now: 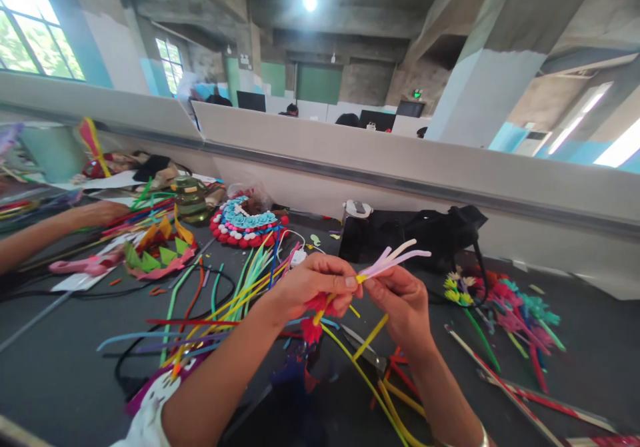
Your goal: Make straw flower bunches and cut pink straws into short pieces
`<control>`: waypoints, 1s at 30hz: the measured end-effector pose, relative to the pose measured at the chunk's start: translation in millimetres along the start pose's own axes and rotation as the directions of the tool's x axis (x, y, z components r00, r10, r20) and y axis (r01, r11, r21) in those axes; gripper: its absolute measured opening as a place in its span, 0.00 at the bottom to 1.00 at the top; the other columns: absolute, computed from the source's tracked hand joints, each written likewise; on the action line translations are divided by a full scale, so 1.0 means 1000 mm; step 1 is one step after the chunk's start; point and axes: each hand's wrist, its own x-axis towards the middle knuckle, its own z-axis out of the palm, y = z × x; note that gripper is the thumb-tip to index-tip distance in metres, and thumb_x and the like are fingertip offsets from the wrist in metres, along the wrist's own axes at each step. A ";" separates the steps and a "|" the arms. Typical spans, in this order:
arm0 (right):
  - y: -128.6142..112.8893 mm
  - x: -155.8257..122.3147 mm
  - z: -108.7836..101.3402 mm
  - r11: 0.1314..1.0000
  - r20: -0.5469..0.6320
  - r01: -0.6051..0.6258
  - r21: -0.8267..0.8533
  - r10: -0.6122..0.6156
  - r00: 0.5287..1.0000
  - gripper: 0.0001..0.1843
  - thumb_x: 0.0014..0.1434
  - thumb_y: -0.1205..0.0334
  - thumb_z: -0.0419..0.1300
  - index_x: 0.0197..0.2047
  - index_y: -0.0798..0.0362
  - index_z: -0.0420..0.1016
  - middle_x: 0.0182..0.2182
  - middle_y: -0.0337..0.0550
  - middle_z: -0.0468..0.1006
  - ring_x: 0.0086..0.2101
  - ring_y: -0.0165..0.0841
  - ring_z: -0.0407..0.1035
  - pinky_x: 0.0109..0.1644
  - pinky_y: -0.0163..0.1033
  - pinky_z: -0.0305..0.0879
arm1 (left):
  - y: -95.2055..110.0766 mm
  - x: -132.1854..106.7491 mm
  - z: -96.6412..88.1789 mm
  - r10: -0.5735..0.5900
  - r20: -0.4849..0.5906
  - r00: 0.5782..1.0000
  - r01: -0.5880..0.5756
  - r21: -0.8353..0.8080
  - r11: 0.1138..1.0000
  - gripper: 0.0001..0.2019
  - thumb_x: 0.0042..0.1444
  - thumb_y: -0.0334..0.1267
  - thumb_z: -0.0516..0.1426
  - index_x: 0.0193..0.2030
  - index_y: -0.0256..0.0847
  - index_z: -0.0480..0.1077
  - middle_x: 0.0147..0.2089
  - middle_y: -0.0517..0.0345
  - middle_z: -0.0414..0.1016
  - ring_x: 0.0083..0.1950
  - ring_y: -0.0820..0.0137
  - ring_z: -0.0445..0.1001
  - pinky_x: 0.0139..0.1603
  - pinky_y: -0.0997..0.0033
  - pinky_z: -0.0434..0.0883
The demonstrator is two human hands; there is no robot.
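Note:
Several white and pale pink pipe cleaners [400, 255] fan out to the upper right as a small bundle, with yellow wound at its base. My left hand [323, 284] pinches that yellow base between thumb and fingers. Close beside it, the thumb and fingers of my right hand [400, 300] are closed on the lower part of the bundle. Below my left hand hangs a red fuzzy piece [311, 330] on a yellow stem; what joins it to the bundle is hidden. A yellow pipe cleaner [371, 337] slants beneath my right hand, above scissors [367, 350] on the table.
Loose coloured pipe cleaners [240, 297] lie left of my hands. Pipe cleaner flowers [525, 314] and a black bag [425, 230] are on the right. Further left are a wreath [247, 224], a paper crown [160, 258], a bottle [191, 200] and another person's hand [103, 214].

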 end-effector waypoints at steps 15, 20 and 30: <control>-0.007 0.003 0.005 0.917 -0.024 0.138 -0.373 -0.158 0.987 0.05 0.59 0.61 0.60 0.36 0.52 0.77 0.28 0.38 0.76 0.25 0.29 0.66 0.30 0.33 0.61 | 0.001 0.006 0.010 0.373 -0.227 0.900 -0.057 0.787 0.615 0.06 0.59 0.37 0.54 0.35 0.39 0.69 0.29 0.62 0.69 0.31 0.75 0.64 0.31 0.76 0.60; -0.014 0.003 0.005 0.880 -0.006 0.192 -0.434 -0.216 0.976 0.06 0.60 0.61 0.59 0.37 0.51 0.77 0.29 0.38 0.77 0.28 0.29 0.67 0.33 0.33 0.63 | 0.001 0.007 0.017 0.417 -0.235 0.878 -0.053 0.818 0.572 0.09 0.61 0.38 0.51 0.33 0.38 0.69 0.27 0.61 0.66 0.31 0.74 0.63 0.32 0.75 0.59; -0.004 0.011 -0.005 0.996 -0.045 -0.070 -0.049 0.067 0.997 0.06 0.52 0.59 0.66 0.31 0.54 0.79 0.22 0.37 0.75 0.22 0.27 0.63 0.24 0.31 0.57 | -0.006 0.007 0.017 0.069 -0.152 0.986 -0.076 -0.036 0.996 0.09 0.54 0.39 0.58 0.31 0.33 0.69 0.24 0.63 0.60 0.22 0.82 0.53 0.22 0.79 0.52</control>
